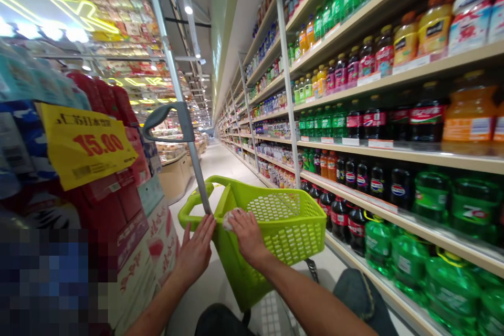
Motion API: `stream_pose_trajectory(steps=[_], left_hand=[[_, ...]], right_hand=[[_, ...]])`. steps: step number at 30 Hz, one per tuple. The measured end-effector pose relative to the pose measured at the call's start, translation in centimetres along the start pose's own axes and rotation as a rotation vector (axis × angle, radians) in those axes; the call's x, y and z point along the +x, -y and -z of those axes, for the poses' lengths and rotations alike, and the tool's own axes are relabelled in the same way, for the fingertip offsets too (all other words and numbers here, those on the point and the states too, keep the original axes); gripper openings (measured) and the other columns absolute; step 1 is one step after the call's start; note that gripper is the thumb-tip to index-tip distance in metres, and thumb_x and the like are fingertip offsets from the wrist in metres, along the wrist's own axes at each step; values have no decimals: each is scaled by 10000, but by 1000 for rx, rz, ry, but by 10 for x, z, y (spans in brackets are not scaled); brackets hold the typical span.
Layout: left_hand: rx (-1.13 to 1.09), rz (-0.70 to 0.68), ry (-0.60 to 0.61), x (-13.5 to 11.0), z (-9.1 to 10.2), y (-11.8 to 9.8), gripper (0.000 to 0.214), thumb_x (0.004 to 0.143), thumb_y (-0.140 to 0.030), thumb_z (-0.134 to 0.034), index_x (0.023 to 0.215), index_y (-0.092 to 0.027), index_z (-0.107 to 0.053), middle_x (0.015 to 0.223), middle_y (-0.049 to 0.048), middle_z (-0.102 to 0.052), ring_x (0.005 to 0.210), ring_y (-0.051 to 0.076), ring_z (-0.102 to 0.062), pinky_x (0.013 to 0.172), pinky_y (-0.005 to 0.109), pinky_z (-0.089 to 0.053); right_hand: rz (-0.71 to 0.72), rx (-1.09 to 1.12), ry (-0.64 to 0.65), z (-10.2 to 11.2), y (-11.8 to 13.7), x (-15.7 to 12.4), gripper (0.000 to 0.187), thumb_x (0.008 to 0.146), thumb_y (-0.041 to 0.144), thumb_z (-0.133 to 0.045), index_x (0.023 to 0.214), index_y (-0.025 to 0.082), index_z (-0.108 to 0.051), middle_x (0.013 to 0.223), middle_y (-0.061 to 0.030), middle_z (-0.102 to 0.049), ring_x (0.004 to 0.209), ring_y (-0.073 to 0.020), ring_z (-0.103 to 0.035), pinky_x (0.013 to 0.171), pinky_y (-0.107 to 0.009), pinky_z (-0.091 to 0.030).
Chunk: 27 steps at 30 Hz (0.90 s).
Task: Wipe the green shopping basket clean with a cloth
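A lime-green shopping basket cart [275, 205] with perforated walls stands in front of me. From its near left corner rises a silver metal pole [199, 178], which carries a grey handle [183, 121] higher up. My left hand [199, 247] lies with fingers stretched along the cart's rim, the fingertips at the foot of the pole. Bunched under the fingers of my right hand [249, 233] is a crumpled whitish wipe [227, 219], pressed against the near rim; whether it is cloth or paper I cannot tell.
Shelves of drink bottles [378, 115] run along the right side. At the left, stacked drink cartons [129, 220] bear a yellow price sign [88, 144]. My knee [366, 299] is close to the bottom shelf. A pale aisle floor [212, 157] stretches away between them.
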<state>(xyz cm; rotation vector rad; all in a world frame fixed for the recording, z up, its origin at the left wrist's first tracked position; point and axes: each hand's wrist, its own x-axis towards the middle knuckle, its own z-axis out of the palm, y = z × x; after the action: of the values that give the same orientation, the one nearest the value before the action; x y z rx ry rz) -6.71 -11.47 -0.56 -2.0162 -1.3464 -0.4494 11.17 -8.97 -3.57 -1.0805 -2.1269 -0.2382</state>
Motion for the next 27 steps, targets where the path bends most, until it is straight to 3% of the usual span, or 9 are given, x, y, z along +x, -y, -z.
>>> stream_pose_trajectory(steps=[4,7,10,12,15,19,21,23,27], left_hand=[[21,-60,24,20,-2,-14,562,691,-126,-328,1240,-137,-448,1363,48,-371,1279,183,-304,1093,442,-34],[55,-50,71,28,-5,-20,589,660,-113,-328,1235,-124,-454,1366,53,-365,1282,191,-298,1089,452,-64],[78,-43,124,31,-9,-25,594,648,-104,-327,1225,-126,-468,1353,63,-390,1275,194,-312,1087,447,-84],[82,-47,154,32,-11,-32,592,645,-111,-334,1220,-123,-474,1336,74,-418,1271,202,-321,1086,446,-93],[71,-32,171,35,-14,-46,598,639,-134,-348,1225,-104,-467,1327,90,-430,1270,211,-323,1084,447,-105],[58,9,195,37,-14,-59,617,629,-173,-368,1233,-73,-452,1341,108,-403,1278,227,-304,1078,459,-118],[51,22,208,37,-12,-60,636,624,-184,-373,1248,-75,-433,1357,102,-378,1284,233,-291,1075,470,-120],[35,19,219,35,-8,-60,642,628,-180,-367,1261,-86,-417,1368,92,-359,1288,230,-283,1074,472,-117],[15,23,254,33,1,-64,638,662,-192,-346,1287,-63,-369,1390,108,-312,1305,239,-242,1073,482,-102]], right_hand=[[-101,-38,102,6,-22,8,416,865,105,-354,1268,183,-417,1320,-73,-440,1223,-211,-353,1010,-453,-260],[-250,-101,135,17,-74,-26,454,835,40,-327,1241,198,-455,1303,-64,-461,1224,-201,-355,1025,-444,-225],[-527,-185,156,44,-136,-66,483,815,14,-294,1228,186,-478,1311,-75,-451,1229,-221,-352,1017,-450,-215],[-677,-229,136,59,-161,-81,487,816,14,-271,1232,160,-477,1312,-105,-443,1228,-242,-354,1002,-463,-222],[-711,-229,108,57,-156,-78,497,814,13,-268,1236,173,-476,1317,-101,-438,1218,-223,-372,990,-427,-251],[-372,-116,120,26,-125,-59,496,815,24,-333,1234,248,-473,1357,-24,-390,1242,-167,-338,1010,-355,-249],[-294,-114,130,25,-133,-65,501,810,21,-343,1242,245,-464,1364,-32,-375,1264,-180,-301,1021,-398,-223],[-412,-177,143,40,-161,-83,510,803,8,-324,1237,230,-471,1356,-47,-387,1266,-195,-298,1019,-432,-208],[-796,-333,91,77,-213,-118,486,804,25,-300,1231,164,-487,1339,-102,-407,1235,-234,-348,996,-434,-229]])
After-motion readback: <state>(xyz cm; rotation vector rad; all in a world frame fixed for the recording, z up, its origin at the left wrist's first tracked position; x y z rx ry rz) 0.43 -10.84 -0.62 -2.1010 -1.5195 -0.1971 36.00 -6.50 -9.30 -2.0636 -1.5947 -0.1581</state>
